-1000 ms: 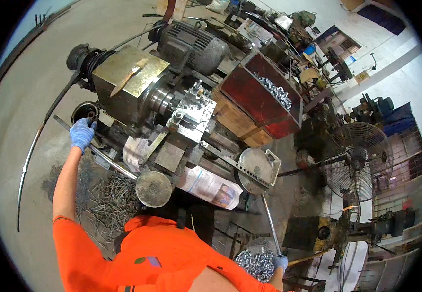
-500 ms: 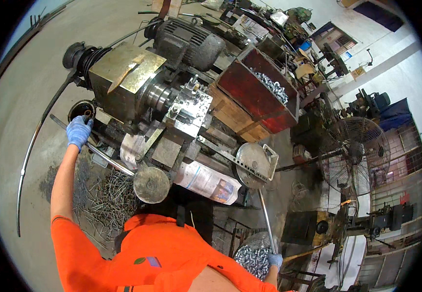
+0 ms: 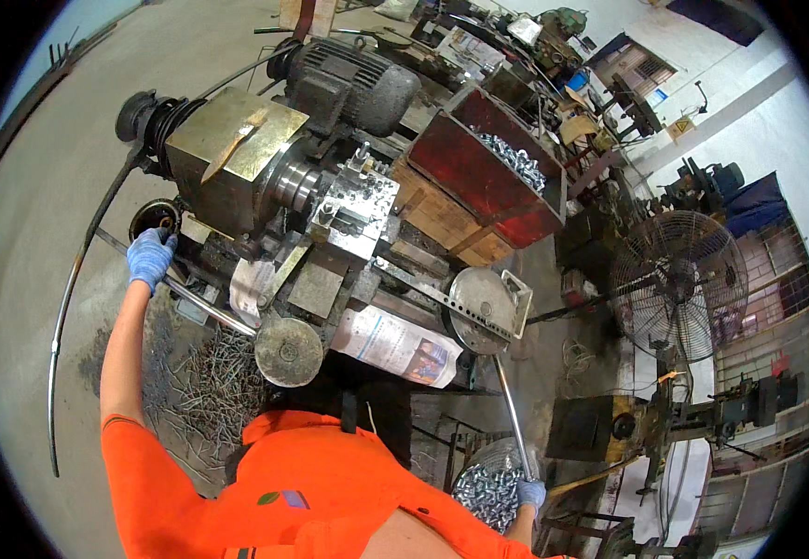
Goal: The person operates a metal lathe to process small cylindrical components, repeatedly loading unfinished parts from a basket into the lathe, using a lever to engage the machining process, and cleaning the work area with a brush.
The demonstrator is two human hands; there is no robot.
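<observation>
My left hand [image 3: 150, 258], in a blue glove, is closed around a long metal lever bar [image 3: 207, 304] beside a round dark cup [image 3: 155, 218] on the machine. The bar slants down to a round metal disc [image 3: 289, 352] in front of me. Down at the right, my gloved right hand [image 3: 531, 494] is wrapped round the lower end of a second steel lever [image 3: 514, 410], which runs up toward a larger round plate [image 3: 481, 310]. Between them stands a small lathe-like machine with a shiny chuck [image 3: 296, 184] and a metal tool block [image 3: 355, 211] strewn with chips.
A red bin [image 3: 479, 177] of small metal parts sits on a wooden crate behind the machine. Near my right hand is a basket of shiny parts [image 3: 486, 496]. Metal scrap [image 3: 218, 377] lies on the floor at left. A large fan [image 3: 679, 284] stands right.
The view has shifted slightly. Both hands stay on their levers, with almost no movement relative to the machine.
</observation>
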